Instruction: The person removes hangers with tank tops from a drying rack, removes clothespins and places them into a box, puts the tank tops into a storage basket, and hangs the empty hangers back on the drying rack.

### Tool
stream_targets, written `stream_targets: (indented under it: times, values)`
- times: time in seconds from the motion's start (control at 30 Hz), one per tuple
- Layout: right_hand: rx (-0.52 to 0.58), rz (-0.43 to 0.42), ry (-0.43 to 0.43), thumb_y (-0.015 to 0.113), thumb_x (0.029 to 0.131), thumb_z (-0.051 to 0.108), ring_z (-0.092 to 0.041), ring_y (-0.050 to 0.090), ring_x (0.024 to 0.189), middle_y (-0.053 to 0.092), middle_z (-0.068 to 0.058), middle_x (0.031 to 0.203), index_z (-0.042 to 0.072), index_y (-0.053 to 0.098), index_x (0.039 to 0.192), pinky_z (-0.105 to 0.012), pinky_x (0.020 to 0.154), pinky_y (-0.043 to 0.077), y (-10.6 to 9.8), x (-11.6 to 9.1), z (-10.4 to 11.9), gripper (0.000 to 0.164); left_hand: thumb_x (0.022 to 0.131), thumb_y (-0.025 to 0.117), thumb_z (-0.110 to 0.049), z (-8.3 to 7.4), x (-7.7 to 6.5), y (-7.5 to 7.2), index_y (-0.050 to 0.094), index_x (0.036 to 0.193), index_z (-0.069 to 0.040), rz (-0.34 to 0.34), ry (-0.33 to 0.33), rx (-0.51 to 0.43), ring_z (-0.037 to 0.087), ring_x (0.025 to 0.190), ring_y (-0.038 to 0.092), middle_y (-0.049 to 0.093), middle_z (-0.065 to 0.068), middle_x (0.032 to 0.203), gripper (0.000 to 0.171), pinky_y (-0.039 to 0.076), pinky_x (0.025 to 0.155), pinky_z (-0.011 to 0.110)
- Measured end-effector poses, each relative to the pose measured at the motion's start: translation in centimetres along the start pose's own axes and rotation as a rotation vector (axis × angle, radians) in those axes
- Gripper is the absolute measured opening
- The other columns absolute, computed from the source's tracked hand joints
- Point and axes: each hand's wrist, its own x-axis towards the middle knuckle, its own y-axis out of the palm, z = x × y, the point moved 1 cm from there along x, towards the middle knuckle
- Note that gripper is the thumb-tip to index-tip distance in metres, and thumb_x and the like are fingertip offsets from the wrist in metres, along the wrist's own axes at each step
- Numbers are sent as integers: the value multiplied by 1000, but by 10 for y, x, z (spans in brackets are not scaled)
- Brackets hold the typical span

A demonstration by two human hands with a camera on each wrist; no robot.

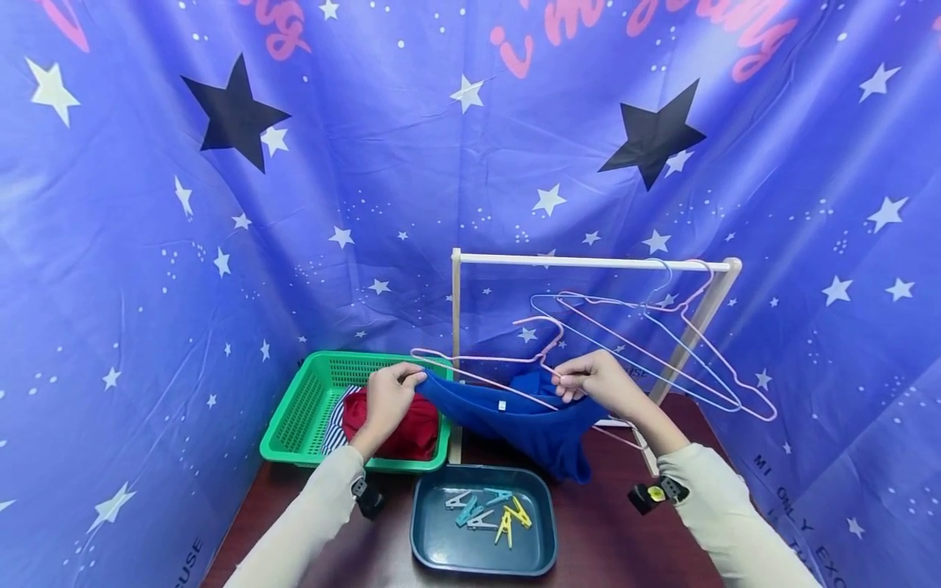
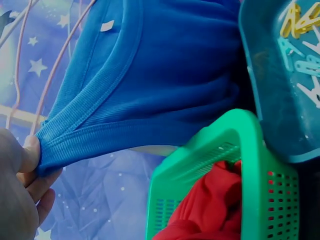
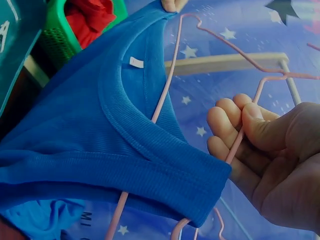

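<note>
A blue sleeveless top (image 1: 529,425) with ribbed edges and a small white neck label hangs stretched between the hands. My left hand (image 1: 390,400) pinches one shoulder strap, also seen in the left wrist view. With thumb and fingers, my right hand (image 3: 265,150) grips a pink hanger (image 3: 255,95) by its sloping arm below the hook. In the right wrist view, the hanger's near end passes through the other strap and sticks out beyond it. Its far end lies outside the fabric, close to the strap in my left hand.
Left, a green basket (image 1: 294,453) holds red cloth (image 1: 404,429) and striped cloth (image 1: 336,420). A dark tray (image 1: 485,563) in front contains several clothespins (image 1: 468,512). Behind stands a rack (image 1: 559,260) with a blue hanger (image 1: 691,359) and another pink hanger (image 1: 735,363) at its right.
</note>
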Motion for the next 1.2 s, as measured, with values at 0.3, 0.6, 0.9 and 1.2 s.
stream_targets:
  times: [0.3,0.6,0.9,1.2]
  values:
    - [-80,106,33,63,98,1,-16,71,64,74,-19,80,-9,74,102,-30,61,61,11,20,18,15,89,79,-14,-1,-19,9,82,96,-10,51,38,39,15,76,72,80,3,88,8,54,65,28]
    - [-55,177,55,61,99,0,-15,73,63,74,-16,77,-11,73,102,-33,62,62,29,37,26,16,88,80,-15,-24,-33,22,81,97,-10,122,185,34,16,79,73,79,3,92,10,55,66,29]
    - [8,215,98,63,99,1,-14,72,62,74,-24,80,-15,71,103,-37,64,63,55,52,37,18,87,80,-12,-53,-45,50,81,95,-7,235,212,-114,18,86,74,79,4,92,9,58,74,33]
    - [67,197,161,61,99,-1,-10,69,59,73,-15,74,-16,71,102,-33,64,63,72,63,45,18,85,82,-12,-67,-51,69,82,94,-6,286,109,-244,21,87,75,80,7,94,10,59,78,25]
